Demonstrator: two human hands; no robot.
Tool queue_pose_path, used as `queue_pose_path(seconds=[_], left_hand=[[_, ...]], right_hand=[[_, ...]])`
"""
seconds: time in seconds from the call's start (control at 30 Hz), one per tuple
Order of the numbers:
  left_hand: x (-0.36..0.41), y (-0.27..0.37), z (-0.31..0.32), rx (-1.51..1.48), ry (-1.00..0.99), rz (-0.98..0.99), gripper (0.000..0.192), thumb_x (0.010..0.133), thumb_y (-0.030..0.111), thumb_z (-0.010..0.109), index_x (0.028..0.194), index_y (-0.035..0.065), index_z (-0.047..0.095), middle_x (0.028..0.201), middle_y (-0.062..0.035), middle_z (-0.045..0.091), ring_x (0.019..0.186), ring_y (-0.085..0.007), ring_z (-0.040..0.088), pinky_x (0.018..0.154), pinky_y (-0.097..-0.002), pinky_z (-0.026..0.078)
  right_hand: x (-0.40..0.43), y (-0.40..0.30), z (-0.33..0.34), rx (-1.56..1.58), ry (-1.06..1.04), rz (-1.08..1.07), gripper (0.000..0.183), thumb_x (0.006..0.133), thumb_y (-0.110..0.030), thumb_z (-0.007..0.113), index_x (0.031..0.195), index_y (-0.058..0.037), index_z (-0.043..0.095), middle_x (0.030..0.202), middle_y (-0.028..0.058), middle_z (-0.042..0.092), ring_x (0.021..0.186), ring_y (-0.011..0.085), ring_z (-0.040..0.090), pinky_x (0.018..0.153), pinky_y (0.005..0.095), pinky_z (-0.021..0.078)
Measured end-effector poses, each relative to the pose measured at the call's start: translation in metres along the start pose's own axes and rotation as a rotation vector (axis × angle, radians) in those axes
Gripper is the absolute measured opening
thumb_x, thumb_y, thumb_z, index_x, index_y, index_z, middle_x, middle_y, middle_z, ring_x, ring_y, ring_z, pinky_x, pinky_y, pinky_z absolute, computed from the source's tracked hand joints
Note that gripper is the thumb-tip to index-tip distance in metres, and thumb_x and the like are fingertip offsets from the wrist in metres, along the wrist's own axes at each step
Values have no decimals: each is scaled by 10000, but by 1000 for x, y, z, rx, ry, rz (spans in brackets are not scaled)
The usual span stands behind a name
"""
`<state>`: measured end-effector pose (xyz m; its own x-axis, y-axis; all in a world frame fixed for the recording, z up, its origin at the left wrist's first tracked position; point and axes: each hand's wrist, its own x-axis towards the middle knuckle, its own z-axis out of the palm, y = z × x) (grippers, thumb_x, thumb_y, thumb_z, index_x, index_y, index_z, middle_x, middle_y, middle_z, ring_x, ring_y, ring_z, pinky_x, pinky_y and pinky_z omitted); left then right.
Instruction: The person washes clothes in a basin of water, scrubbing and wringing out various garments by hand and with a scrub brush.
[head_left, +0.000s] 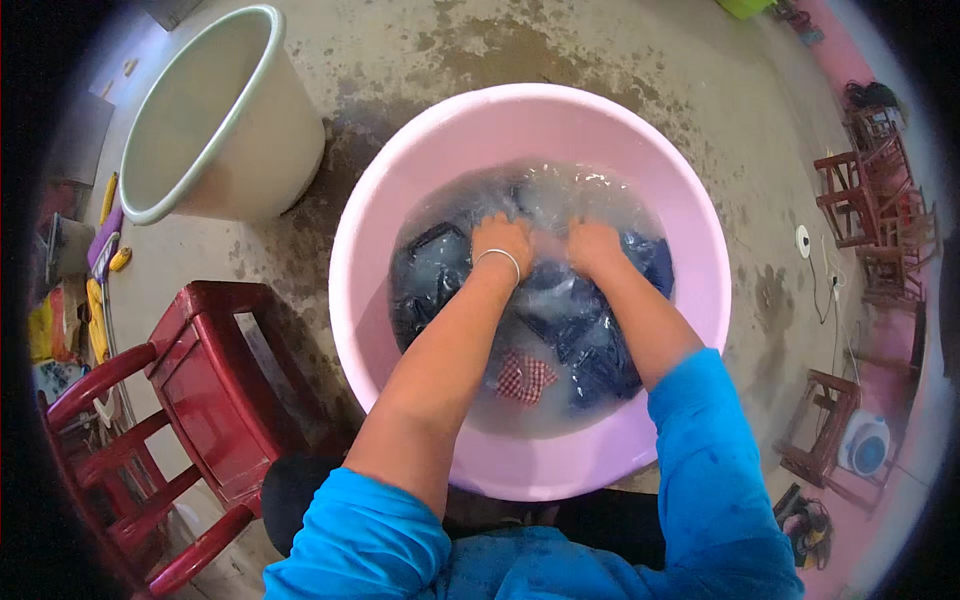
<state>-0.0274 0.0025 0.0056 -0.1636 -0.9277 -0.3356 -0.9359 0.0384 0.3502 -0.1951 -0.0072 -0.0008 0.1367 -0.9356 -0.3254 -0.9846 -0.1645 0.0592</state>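
Observation:
A large pink plastic basin (532, 469) in front of me holds cloudy water with dark, soaked clothes (592, 352) in it. My left hand (504, 244), with a silver-coloured bangle at the wrist, is in the water near the middle, its fingers bent down on the dark cloth. To its right, my right hand (592, 246) is also in the water against the dark cloth. Murky water hides the fingertips of both hands, so a grip cannot be made out. A red-and-white checked cloth (526, 377) shows at the water's surface on the near side.
Left of the basin stands a tall pale-green tub (247, 157). A glossy red wooden chair (232, 397) is close by my left arm. Along the right wall are wooden stools (844, 199), a blue-and-white appliance (866, 444) and a power cord (819, 300). Wet patches darken the concrete floor (495, 52).

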Motion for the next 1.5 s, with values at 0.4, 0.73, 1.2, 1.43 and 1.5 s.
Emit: queue_pose_path(seconds=[0.4,0.73,1.2,1.43,1.5], left_hand=[[-76,7,15,6,-445,123,422,944,352,417,1086,60,686,1194,-193,618,1064,-325,630,895,-422,502],[-64,3,-16,233,-631,414,348,908,237,473,1156,83,662,1186,-185,625,1102,-330,611,932,-411,485],[66,-17,77,-714,1,29,231,850,263,624,970,95,730,1001,-146,701,919,-281,665,818,-370,500],[18,39,35,-2310,-761,-280,724,897,547,496,1236,-92,489,1059,-231,634,937,-348,635,844,-479,504],[18,16,31,-2314,-566,-539,740,894,642,449,1099,-60,567,975,-207,646,885,-318,638,819,-427,517]], right_hand=[[-96,-15,-2,34,-344,17,608,864,-585,501,992,-25,701,1027,206,676,981,371,648,836,449,511],[-102,6,3,376,46,9,399,835,-365,490,1011,-77,703,1028,212,665,969,380,635,856,459,495],[-4,14,14,445,-107,104,364,883,-405,525,909,-93,711,1051,196,662,933,360,648,857,474,471],[-31,33,16,1499,65,310,263,865,-220,609,1038,-25,648,979,88,685,944,208,670,762,363,540],[-61,-48,-17,1380,78,148,215,817,-205,657,951,-38,640,920,114,684,833,270,680,706,375,539]])
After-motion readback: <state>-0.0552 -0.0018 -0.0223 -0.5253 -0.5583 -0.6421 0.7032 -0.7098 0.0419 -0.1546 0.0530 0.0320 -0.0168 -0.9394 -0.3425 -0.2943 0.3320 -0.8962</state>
